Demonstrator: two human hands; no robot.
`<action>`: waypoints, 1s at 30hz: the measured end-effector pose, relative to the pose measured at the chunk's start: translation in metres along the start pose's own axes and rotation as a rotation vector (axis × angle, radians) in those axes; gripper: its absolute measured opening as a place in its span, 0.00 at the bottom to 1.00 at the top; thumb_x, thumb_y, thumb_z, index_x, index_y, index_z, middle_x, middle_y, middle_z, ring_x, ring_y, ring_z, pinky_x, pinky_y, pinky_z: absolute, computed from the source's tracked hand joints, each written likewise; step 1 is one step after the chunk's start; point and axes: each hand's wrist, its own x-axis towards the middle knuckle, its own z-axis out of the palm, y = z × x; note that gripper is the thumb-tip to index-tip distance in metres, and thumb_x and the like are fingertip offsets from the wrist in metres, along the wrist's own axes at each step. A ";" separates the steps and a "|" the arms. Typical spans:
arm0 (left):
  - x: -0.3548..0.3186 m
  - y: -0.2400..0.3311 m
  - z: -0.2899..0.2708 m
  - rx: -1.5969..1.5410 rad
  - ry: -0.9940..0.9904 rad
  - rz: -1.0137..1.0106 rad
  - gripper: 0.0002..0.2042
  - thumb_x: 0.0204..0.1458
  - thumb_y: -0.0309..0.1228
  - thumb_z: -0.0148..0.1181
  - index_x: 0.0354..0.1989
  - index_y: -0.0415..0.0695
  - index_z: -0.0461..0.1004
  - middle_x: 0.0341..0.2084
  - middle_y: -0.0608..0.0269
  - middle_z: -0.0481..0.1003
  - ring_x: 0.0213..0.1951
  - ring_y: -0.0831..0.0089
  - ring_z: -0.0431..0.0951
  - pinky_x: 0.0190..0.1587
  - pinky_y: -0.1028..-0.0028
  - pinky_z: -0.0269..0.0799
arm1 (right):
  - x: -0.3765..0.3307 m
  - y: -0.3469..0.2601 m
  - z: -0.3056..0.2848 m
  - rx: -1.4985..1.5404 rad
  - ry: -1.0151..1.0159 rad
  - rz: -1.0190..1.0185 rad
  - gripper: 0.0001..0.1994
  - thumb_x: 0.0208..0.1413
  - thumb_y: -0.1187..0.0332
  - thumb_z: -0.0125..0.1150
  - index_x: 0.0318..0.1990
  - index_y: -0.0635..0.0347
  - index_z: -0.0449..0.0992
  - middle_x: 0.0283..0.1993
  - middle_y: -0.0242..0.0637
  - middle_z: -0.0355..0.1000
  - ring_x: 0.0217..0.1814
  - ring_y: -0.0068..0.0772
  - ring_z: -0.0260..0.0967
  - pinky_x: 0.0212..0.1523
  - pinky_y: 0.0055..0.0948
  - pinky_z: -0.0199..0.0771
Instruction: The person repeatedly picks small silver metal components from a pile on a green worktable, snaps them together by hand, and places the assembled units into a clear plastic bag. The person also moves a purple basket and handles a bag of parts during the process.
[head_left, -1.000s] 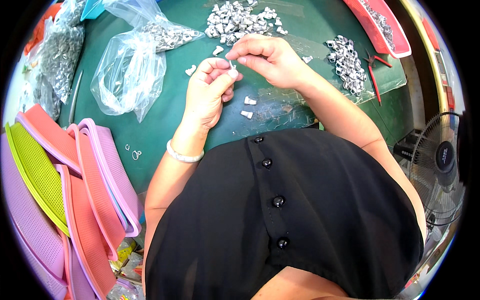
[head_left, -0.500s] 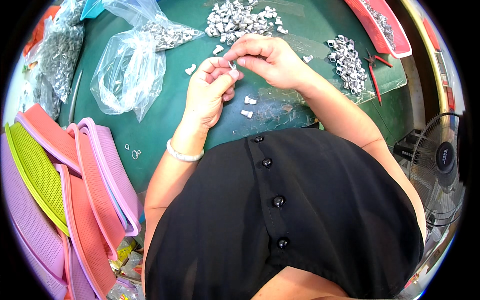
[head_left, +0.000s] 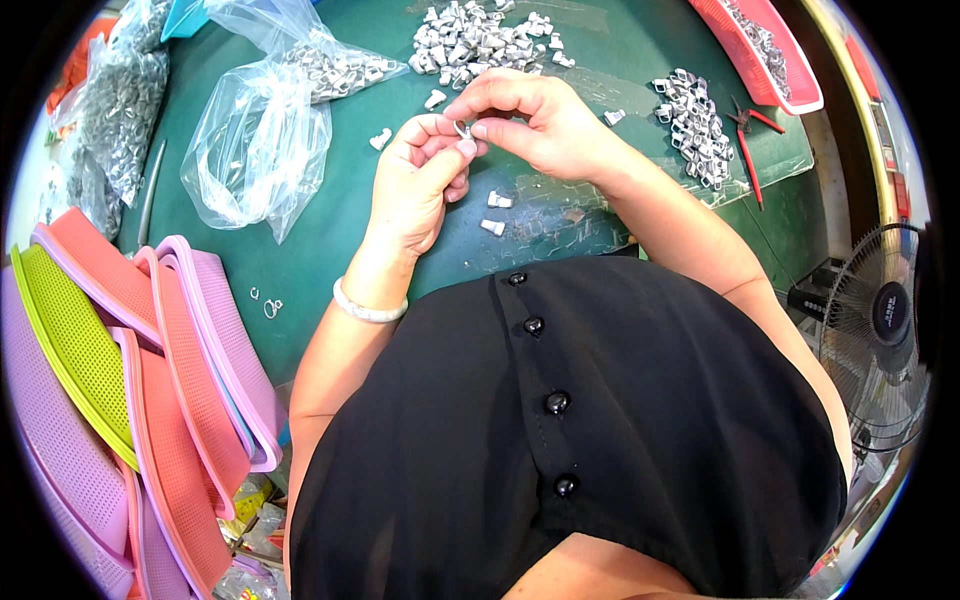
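Observation:
My left hand (head_left: 425, 180) and my right hand (head_left: 535, 122) meet above the green table, both pinching a small silver metal ring-shaped piece (head_left: 462, 130). Fingers cover most of it, so its full shape cannot be made out. Beyond my hands lies a heap of small grey metal fittings (head_left: 475, 45). A couple of loose fittings (head_left: 492, 228) rest just in front of my hands, and a single one (head_left: 380, 139) sits left of them. To the right is a smaller pile of grey fittings (head_left: 695, 135).
Red-handled pliers (head_left: 745, 150) lie near the right edge, below a pink basket (head_left: 800, 95) of metal pieces. Clear plastic bags (head_left: 255, 150) are at the left, one holding fittings. Stacked coloured baskets (head_left: 185, 350) fill the lower left. A black fan (head_left: 885, 320) stands at right.
Both hands stay almost in place; the right fingers shift very slightly left around the small metal piece. Nothing else has visibly moved.

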 end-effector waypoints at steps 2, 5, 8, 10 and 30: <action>0.000 0.000 0.001 0.010 0.002 0.012 0.07 0.48 0.21 0.54 0.34 0.45 0.67 0.27 0.61 0.73 0.20 0.84 0.63 0.20 0.84 0.56 | -0.001 0.004 0.003 0.047 0.051 0.027 0.11 0.47 0.80 0.53 0.39 0.63 0.73 0.32 0.34 0.69 0.35 0.23 0.68 0.38 0.22 0.68; 0.000 0.000 0.000 0.022 0.007 0.025 0.07 0.48 0.21 0.54 0.35 0.44 0.67 0.28 0.61 0.73 0.20 0.84 0.63 0.20 0.85 0.56 | -0.001 0.002 0.004 0.101 0.084 0.063 0.11 0.47 0.79 0.54 0.40 0.63 0.72 0.31 0.33 0.70 0.32 0.21 0.68 0.37 0.21 0.69; 0.000 0.001 0.001 0.040 0.028 0.057 0.06 0.49 0.22 0.54 0.35 0.44 0.67 0.28 0.61 0.73 0.20 0.84 0.63 0.20 0.85 0.56 | -0.001 0.000 0.005 0.110 0.093 0.096 0.12 0.47 0.78 0.55 0.42 0.64 0.71 0.31 0.33 0.70 0.33 0.21 0.68 0.37 0.21 0.69; 0.001 0.002 0.001 0.037 0.028 0.079 0.06 0.49 0.22 0.54 0.35 0.43 0.67 0.27 0.62 0.73 0.20 0.85 0.63 0.20 0.85 0.56 | -0.001 0.000 0.005 0.107 0.101 0.110 0.12 0.48 0.77 0.55 0.42 0.64 0.71 0.31 0.33 0.70 0.34 0.20 0.68 0.37 0.20 0.68; 0.003 0.006 -0.003 -0.038 0.070 0.131 0.07 0.48 0.22 0.55 0.34 0.42 0.66 0.26 0.60 0.73 0.19 0.84 0.64 0.20 0.85 0.58 | -0.002 0.002 0.007 0.070 0.060 0.161 0.09 0.51 0.76 0.55 0.41 0.62 0.72 0.33 0.29 0.70 0.36 0.17 0.66 0.38 0.19 0.66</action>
